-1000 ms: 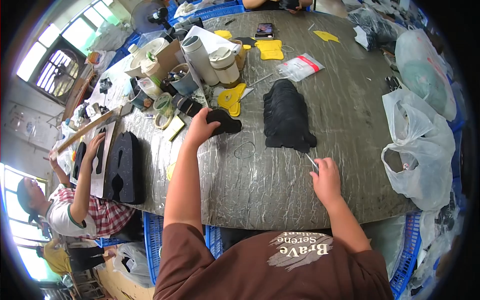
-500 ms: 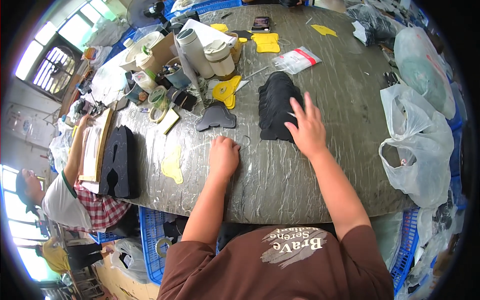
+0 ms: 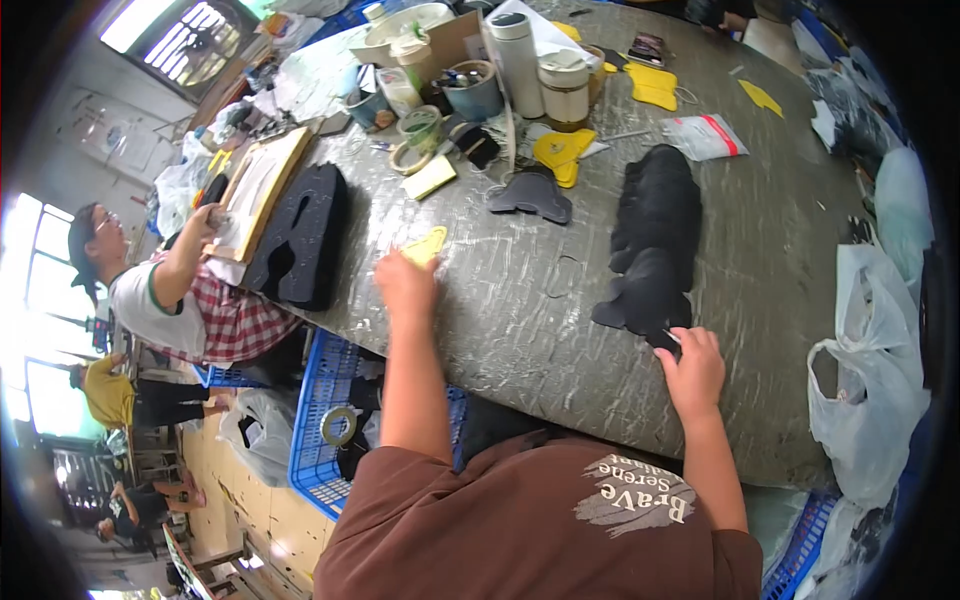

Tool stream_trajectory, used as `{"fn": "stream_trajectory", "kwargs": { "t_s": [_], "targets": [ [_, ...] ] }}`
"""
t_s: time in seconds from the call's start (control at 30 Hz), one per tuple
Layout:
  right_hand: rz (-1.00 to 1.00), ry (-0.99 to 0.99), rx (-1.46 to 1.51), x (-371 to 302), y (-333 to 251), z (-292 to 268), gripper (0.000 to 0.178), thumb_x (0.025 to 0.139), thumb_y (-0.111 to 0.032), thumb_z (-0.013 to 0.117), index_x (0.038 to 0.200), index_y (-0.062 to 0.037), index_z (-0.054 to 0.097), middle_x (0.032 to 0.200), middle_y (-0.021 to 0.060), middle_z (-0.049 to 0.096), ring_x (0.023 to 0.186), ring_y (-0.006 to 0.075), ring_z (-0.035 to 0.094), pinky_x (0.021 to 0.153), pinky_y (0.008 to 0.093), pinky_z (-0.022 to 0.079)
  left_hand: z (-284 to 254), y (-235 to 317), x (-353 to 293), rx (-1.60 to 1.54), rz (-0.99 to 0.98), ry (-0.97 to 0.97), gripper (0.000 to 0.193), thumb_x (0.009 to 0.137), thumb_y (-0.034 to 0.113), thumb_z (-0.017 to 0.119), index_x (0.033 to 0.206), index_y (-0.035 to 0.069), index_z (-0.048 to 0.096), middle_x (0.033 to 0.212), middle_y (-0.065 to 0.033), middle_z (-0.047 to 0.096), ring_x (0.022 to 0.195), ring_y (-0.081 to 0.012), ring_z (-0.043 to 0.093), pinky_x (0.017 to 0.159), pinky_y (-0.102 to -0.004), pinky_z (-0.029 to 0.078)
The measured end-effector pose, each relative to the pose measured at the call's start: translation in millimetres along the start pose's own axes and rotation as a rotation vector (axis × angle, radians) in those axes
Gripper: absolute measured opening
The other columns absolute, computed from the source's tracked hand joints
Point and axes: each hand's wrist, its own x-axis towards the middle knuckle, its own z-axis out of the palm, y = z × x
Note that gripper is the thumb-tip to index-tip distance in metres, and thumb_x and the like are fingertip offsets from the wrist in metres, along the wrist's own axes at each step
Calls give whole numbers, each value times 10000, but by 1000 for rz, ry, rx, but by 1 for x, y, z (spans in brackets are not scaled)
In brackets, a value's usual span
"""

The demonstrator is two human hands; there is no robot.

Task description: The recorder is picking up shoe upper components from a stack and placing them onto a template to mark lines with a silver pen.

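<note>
My left hand (image 3: 407,285) is over the near end of a flat yellow shaped piece (image 3: 428,245), its fingers closed at the edge; the fingertips are partly hidden. A long overlapping stack of black shaped pieces (image 3: 655,200) lies right of the middle of the table. One black shaped piece (image 3: 652,290) sits at the stack's near end, turned and sticking out toward me. My right hand (image 3: 697,370) pinches this piece's near edge between thumb and fingers. A thin, pale pointed tool (image 3: 672,338) also shows at those fingertips; its kind is unclear.
A dark grey shaped piece (image 3: 530,195) and another yellow piece (image 3: 565,155) lie farther back, near cups and a white bottle (image 3: 516,65). A thick black foam block (image 3: 298,238) stands at left beside a co-worker (image 3: 165,290). White plastic bags (image 3: 865,370) hang at right.
My left hand has moved left onto the yellow piece. My right hand has come toward me from the stack, and one black piece now juts from its near end. The view has shifted left.
</note>
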Motion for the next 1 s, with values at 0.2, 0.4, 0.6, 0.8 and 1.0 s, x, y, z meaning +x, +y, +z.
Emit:
{"fn": "stream_trajectory", "kwargs": {
  "t_s": [0.2, 0.4, 0.6, 0.8, 1.0],
  "targets": [
    [-25, 10, 98, -6, -6, -6, 296, 681, -125, 777, 913, -52, 610, 918, 95, 609, 922, 304, 578, 774, 410, 476, -17, -44, 9, -23, -146, -273, 551, 585, 253, 870, 953, -62, 607, 960, -250, 658, 930, -381, 642, 781, -430, 497],
    [-24, -192, 202, -38, -7, -21, 315, 667, -113, 783, 921, -51, 606, 922, 88, 590, 869, 307, 592, 756, 408, 482, -14, -32, -13, -574, -118, -186, 355, 762, 126, 730, 1036, -63, 607, 939, -153, 683, 823, -233, 666, 740, -335, 508],
    [139, -116, 577, -59, 3, -27, 468, 711, -146, 790, 1114, -28, 585, 1022, 92, 563, 787, 219, 578, 676, 336, 494, -53, 85, -104, -1047, -10, -945, 565, 750, -82, 691, 1283, -14, 517, 912, -84, 680, 803, -134, 650, 677, -261, 526],
    [-23, -11, 380, -55, -9, -18, 495, 677, -187, 805, 1104, -43, 600, 1053, 76, 538, 832, 242, 583, 713, 360, 500, -42, 117, -151, -607, 410, -1019, 536, 728, 78, 784, 1208, -22, 569, 821, -100, 649, 704, -187, 636, 645, -322, 511],
    [-57, -105, 239, -60, -9, -12, 398, 676, -187, 787, 1023, -50, 650, 915, 56, 545, 834, 257, 588, 705, 382, 492, -52, 106, -169, -504, 806, -597, 391, 697, 124, 785, 1036, -11, 644, 980, -128, 584, 891, -326, 548, 786, -418, 481]
  ]
}}
